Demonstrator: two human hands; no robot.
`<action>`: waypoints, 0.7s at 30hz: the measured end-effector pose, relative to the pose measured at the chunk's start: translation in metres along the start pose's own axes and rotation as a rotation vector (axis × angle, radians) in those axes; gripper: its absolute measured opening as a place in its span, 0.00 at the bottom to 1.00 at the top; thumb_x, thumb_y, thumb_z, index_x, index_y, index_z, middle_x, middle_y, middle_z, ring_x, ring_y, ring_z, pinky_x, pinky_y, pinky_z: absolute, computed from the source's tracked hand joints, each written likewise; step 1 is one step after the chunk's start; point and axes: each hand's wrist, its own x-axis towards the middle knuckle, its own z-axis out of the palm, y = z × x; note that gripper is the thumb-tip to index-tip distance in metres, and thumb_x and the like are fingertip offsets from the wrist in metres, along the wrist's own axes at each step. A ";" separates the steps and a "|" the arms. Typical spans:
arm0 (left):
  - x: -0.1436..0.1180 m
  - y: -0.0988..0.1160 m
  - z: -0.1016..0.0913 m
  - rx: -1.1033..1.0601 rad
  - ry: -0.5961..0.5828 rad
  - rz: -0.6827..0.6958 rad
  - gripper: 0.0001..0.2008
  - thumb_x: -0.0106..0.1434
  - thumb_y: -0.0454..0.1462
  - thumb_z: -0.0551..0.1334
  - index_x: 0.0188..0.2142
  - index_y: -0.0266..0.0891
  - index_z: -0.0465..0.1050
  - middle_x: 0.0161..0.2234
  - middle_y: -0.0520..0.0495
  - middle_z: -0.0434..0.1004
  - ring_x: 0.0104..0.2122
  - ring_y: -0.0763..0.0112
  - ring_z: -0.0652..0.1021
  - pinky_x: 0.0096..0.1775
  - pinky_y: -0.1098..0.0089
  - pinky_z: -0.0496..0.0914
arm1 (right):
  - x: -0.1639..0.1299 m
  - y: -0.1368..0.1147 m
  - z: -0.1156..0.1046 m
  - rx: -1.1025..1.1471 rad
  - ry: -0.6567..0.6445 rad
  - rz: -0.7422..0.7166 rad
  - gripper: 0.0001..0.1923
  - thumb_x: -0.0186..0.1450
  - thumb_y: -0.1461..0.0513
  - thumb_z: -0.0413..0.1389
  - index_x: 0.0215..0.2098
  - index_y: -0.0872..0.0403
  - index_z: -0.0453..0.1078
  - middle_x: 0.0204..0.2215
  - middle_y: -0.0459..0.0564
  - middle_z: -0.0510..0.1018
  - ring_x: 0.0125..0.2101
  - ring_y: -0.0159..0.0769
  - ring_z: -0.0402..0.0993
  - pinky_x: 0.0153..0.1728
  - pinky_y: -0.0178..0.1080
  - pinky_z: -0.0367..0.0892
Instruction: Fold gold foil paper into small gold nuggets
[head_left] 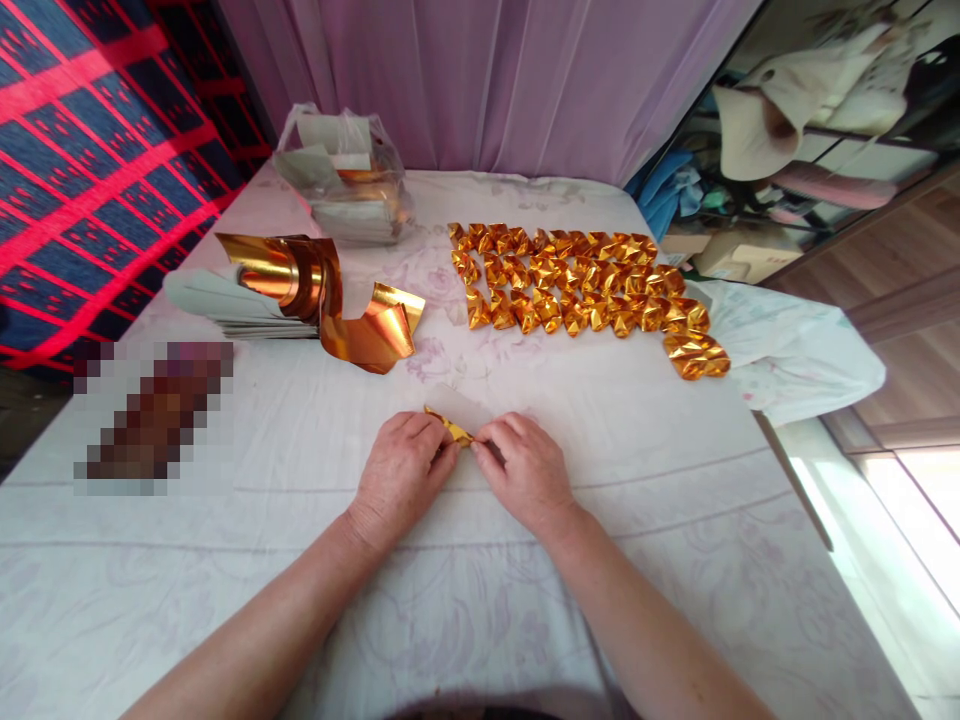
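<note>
Between my two hands, low over the cloth, is a small folded piece of gold foil paper (460,436). My left hand (405,462) pinches its left part, and the fingers cover much of it. At its right end, my right hand (526,466) grips the tip between thumb and forefinger. Beyond my hands to the left lies a stack of foil paper sheets (289,275), gold on one side and pale grey on the other, some curled over. Several finished folded gold foil pieces (574,275) sit in rows at the back right.
A clear plastic bag (341,175) of more sheets stands at the back left. A whitish patterned cloth (300,590) covers the table. On the right, a white plastic bag (810,345) hangs over the edge. A purple curtain (480,90) closes off the far side. Something at left is pixelated.
</note>
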 end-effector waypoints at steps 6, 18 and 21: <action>-0.001 0.000 -0.003 -0.064 0.034 0.019 0.08 0.66 0.36 0.59 0.30 0.40 0.72 0.32 0.46 0.77 0.36 0.62 0.75 0.39 0.61 0.70 | 0.000 -0.001 0.001 -0.015 0.014 0.018 0.06 0.66 0.64 0.56 0.30 0.51 0.71 0.29 0.47 0.75 0.33 0.37 0.71 0.35 0.38 0.63; -0.001 -0.001 0.001 -0.093 0.052 -0.020 0.08 0.66 0.35 0.58 0.31 0.39 0.73 0.38 0.44 0.78 0.38 0.62 0.76 0.42 0.59 0.72 | 0.001 0.003 -0.001 0.031 -0.008 -0.002 0.06 0.66 0.64 0.55 0.30 0.51 0.70 0.29 0.47 0.75 0.32 0.36 0.72 0.35 0.38 0.63; -0.001 -0.001 0.001 -0.096 0.059 -0.024 0.08 0.66 0.35 0.58 0.31 0.40 0.73 0.38 0.45 0.77 0.38 0.62 0.76 0.42 0.59 0.73 | 0.001 0.006 -0.002 0.058 -0.022 -0.014 0.07 0.67 0.64 0.54 0.31 0.51 0.71 0.30 0.46 0.75 0.33 0.36 0.72 0.35 0.38 0.64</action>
